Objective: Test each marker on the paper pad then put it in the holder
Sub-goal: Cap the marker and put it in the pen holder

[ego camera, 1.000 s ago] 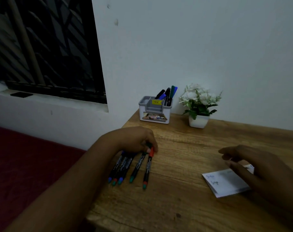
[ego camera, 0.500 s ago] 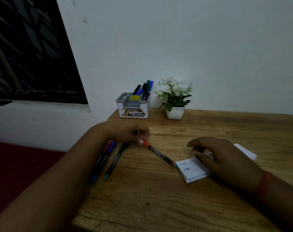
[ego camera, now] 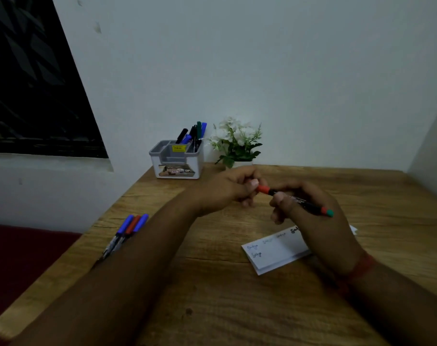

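Both hands hold one black marker (ego camera: 310, 207) with a red cap and a green end above the table. My left hand (ego camera: 233, 188) pinches the red cap (ego camera: 263, 189). My right hand (ego camera: 310, 216) grips the barrel, just above the white paper pad (ego camera: 275, 250), which bears several scribbles. Three capped markers (ego camera: 127, 231), two blue and one red, lie side by side at the table's left edge, partly hidden by my left forearm. The grey and white holder (ego camera: 177, 159) stands at the back by the wall with several markers in it.
A small white pot of white flowers (ego camera: 236, 146) stands right of the holder. The wooden table (ego camera: 212, 295) ends at the left, with a dark red surface below. Walls close the back and the right side.
My left hand lifted the red-capped marker from the row and carried it right. My right hand left the pad and took hold of the barrel. The camera view shifted right.
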A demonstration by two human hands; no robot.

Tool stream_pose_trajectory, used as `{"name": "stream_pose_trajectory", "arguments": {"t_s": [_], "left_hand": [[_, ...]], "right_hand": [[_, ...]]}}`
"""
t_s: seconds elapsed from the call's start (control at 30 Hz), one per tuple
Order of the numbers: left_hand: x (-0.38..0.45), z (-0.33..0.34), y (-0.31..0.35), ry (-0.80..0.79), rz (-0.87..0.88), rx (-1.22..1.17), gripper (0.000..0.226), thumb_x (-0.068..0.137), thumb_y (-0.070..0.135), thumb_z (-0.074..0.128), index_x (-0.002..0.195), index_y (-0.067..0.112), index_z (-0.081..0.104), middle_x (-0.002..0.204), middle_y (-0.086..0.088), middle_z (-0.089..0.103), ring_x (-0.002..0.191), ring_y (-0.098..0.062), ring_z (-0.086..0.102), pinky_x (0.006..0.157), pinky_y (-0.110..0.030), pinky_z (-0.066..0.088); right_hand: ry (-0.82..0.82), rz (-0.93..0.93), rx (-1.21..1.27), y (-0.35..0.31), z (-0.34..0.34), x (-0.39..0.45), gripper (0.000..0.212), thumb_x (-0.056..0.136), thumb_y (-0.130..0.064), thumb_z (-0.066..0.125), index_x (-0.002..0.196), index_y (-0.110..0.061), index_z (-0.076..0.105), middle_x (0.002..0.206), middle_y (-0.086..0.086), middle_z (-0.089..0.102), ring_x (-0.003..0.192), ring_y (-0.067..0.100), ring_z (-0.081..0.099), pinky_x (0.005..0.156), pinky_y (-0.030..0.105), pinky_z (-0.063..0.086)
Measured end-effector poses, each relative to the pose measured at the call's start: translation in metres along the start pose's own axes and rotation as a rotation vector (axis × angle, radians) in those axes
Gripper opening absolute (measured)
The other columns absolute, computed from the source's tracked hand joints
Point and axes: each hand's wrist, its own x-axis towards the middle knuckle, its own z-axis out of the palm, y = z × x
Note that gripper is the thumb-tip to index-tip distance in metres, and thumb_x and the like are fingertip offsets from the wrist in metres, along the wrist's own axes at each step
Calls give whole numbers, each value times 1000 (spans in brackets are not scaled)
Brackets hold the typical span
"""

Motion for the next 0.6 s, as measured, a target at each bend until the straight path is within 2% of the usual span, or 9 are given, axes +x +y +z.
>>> {"name": "stream_pose_trajectory", "arguments": {"t_s": [0.1,0.17,0.27,0.37,0.5,0.53,0.6], "left_hand": [[6,26,-10,24,-41,-156,24,104,22,41,94,11,59,70,-2,47,63,-13,46,77,-32,53],[7,36,-16,33,-54,-182,26,104,26,41,89,13,58,64,6,51,63,-14,43,78,-35,50],[7,38,-16,53,-45,-108,30,107,20,36,89,14,59,60,16,56,63,-8,44,73,-27,45],[5,28,-21,123,-105,-101,30,106,23,37,91,18,62,73,14,62,71,-8,51,76,-32,45],[-5,-6,-40,473,-317,11,31,106,34,36,101,23,64,98,-8,64,87,-24,55,83,-41,48],[-6,-7,-42,499,-305,62,30,106,35,36,104,23,63,100,-9,64,87,-21,57,82,-41,49],[-3,3,-44,423,-244,230,23,105,33,41,107,24,62,100,2,65,86,-8,57,74,-33,47]], "right_hand": [[75,-10,-52,5,0,0,6,91,-18,70,96,-14,71,82,5,72,67,18,69,61,26,57],[95,-22,-104,8,0,0,4,93,-15,70,91,-12,69,77,5,71,61,15,67,57,26,55],[94,-87,-200,9,3,2,7,92,-11,69,85,-11,68,71,3,70,59,13,68,54,28,55],[115,-226,-331,2,1,1,11,92,-12,67,81,-14,65,69,0,68,60,12,69,53,36,57],[189,-395,-407,-17,-12,-4,7,90,-30,59,84,-30,56,71,-4,66,61,13,68,49,42,55],[181,-387,-414,-17,-12,-4,5,90,-32,58,86,-33,56,74,-5,66,63,12,68,50,43,55],[131,-315,-439,-8,-9,-2,3,91,-35,57,90,-35,55,81,-5,65,68,11,69,55,44,57]]}}
